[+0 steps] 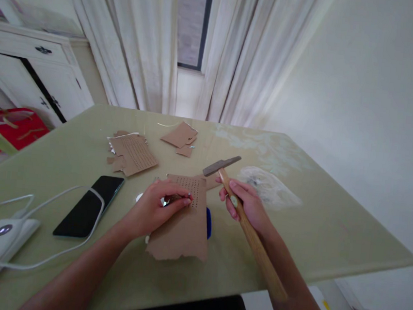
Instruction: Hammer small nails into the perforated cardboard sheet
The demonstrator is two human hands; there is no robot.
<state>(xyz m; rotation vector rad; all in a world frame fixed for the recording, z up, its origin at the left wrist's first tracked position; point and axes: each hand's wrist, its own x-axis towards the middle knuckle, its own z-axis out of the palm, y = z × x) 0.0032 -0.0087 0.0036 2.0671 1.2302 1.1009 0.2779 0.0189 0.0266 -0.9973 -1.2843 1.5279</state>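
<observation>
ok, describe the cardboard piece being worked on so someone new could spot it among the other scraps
On the pale green table, look at the near edge, between the two hands. The brown cardboard sheet lies flat under the left hand, next to the right hand gripping a wooden-handled hammer. Unlike the scraps farther back, it is the nearest piece, has rows of small holes and partly covers something blue.

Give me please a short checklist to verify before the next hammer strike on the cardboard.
1. Hammer held firmly in the right hand: ok.
2. Left hand steadies the small metal tool on the cardboard piece: ok.
3. Left fingertips away from the strike point: not ok, they are beside it.
4. Blue pad under the cardboard: ok, only its edge shows.
5. Phone apart from the work: ok.
6. Tool upright: cannot tell.
</observation>
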